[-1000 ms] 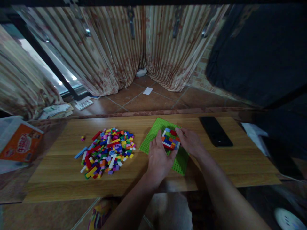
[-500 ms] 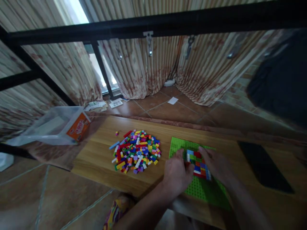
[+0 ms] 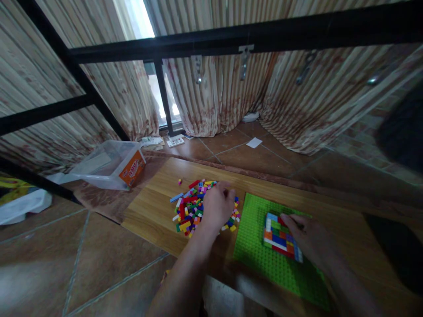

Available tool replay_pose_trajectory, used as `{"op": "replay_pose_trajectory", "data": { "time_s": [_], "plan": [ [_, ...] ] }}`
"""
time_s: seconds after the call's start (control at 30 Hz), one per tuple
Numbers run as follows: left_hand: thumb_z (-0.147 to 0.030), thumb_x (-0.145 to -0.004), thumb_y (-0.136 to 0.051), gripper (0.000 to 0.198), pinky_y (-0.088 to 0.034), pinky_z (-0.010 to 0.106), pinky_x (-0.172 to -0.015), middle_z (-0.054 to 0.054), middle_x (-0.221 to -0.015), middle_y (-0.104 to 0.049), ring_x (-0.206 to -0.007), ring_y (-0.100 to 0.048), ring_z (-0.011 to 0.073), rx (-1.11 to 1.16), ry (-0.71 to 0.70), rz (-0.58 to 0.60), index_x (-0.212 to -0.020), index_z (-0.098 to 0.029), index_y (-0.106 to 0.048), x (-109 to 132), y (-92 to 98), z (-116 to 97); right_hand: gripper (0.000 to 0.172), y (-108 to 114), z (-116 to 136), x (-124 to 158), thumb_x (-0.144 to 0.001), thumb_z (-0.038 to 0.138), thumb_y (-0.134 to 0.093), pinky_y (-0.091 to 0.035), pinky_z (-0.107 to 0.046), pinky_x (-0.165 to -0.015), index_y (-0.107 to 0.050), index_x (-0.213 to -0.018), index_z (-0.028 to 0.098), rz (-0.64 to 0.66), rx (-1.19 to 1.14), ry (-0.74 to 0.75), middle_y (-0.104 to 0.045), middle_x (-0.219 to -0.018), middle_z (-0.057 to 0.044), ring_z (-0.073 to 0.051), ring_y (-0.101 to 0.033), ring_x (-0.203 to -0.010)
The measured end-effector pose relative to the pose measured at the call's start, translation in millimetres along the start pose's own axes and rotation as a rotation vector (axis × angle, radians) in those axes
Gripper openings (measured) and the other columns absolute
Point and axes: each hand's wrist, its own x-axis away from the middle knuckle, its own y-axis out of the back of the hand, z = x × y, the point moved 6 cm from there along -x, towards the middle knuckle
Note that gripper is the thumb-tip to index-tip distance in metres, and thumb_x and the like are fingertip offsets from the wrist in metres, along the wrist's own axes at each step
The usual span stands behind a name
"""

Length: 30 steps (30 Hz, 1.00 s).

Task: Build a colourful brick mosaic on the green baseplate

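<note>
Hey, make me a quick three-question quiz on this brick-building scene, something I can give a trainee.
1. True or false: the left hand is over the pile of loose bricks.
2. What does the right hand touch? A the pile of loose bricks; B the multicoloured brick build; C the clear plastic box.
3. Fill the gap: the brick build stands on the green ____.
Key: 1 true. 2 B. 3 baseplate.
</note>
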Motion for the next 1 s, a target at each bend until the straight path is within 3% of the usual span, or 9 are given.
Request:
{"op": "replay_pose_trajectory", "data": {
  "time_s": [0.1,0.2,0.4,0.57,0.77,0.9,1.0],
  "plan": [
    [-0.022,-0.083,-0.051,0.031,-0.048,0.031,-0.082,0.009,-0.095,-0.073,-0.088,-0.067,0.0210,-0.149,0.112,-0.150,-0.108,-0.016,-0.068,-21,38.3,31,0.046,1,1,1,-0.087,0.055,-0.039,-0.047,-0.036,-0.072,-0.073,-0.085,0.023,-0.002,-0.003,0.005,-0.072,-0.089,-0.008,-0.027,-0.067,-0.082],
    [-0.024,-0.082,-0.052,0.033,-0.045,0.035,-0.090,0.013,-0.103,-0.070,-0.099,-0.063,0.0254,-0.359,0.203,-0.225,-0.108,-0.014,-0.069,-32,61.0,60,0.046,2,2,2,-0.087,0.054,-0.039,-0.047,-0.037,-0.073,-0.073,-0.086,0.023,-0.006,0.003,0.004,-0.072,-0.090,-0.008,-0.027,-0.067,-0.083],
    [-0.031,-0.082,-0.051,0.035,-0.042,0.038,-0.095,0.015,-0.103,-0.067,-0.101,-0.058,0.0276,-0.568,0.207,-0.196,-0.106,-0.015,-0.071,-39,59.4,84,0.045,1,8,2,-0.087,0.054,-0.040,-0.047,-0.035,-0.073,-0.073,-0.086,0.023,-0.007,-0.030,0.025,-0.073,-0.089,-0.007,-0.025,-0.067,-0.083],
    [-0.029,-0.080,-0.051,0.029,-0.042,0.038,-0.092,0.013,-0.097,-0.067,-0.097,-0.058,0.0275,-0.574,0.184,-0.174,-0.096,-0.019,-0.073,-42,55.1,85,0.042,3,15,3,-0.086,0.053,-0.043,-0.046,-0.034,-0.070,-0.073,-0.085,0.023,-0.018,-0.044,0.028,-0.073,-0.089,-0.007,-0.024,-0.067,-0.080],
    [-0.028,-0.080,-0.050,0.026,-0.042,0.040,-0.091,0.017,-0.099,-0.066,-0.099,-0.058,0.0307,-0.567,0.191,-0.166,-0.089,-0.015,-0.071,-46,55.2,83,0.045,16,12,5,-0.090,0.051,-0.039,-0.045,-0.033,-0.067,-0.072,-0.083,0.021,-0.044,-0.090,-0.025,-0.073,-0.079,-0.008,-0.024,-0.066,-0.075],
    [-0.026,-0.081,-0.050,0.025,-0.044,0.040,-0.086,0.017,-0.099,-0.068,-0.095,-0.060,0.0297,-0.474,0.201,-0.259,-0.093,-0.013,-0.068,-44,66.2,67,0.048,32,3,4,-0.090,0.052,-0.038,-0.044,-0.033,-0.065,-0.071,-0.083,0.019,-0.166,-0.166,-0.083,-0.071,-0.073,-0.009,-0.024,-0.065,-0.069],
    [-0.030,-0.081,-0.052,0.023,-0.045,0.034,-0.076,0.009,-0.086,-0.069,-0.081,-0.062,0.0233,-0.246,0.167,-0.334,-0.092,-0.016,-0.067,-37,67.9,48,0.048,38,-6,3,-0.089,0.054,-0.040,-0.044,-0.032,-0.064,-0.070,-0.083,0.017,-0.242,-0.295,-0.108,-0.071,-0.073,-0.008,-0.022,-0.064,-0.067]
  ]
}}
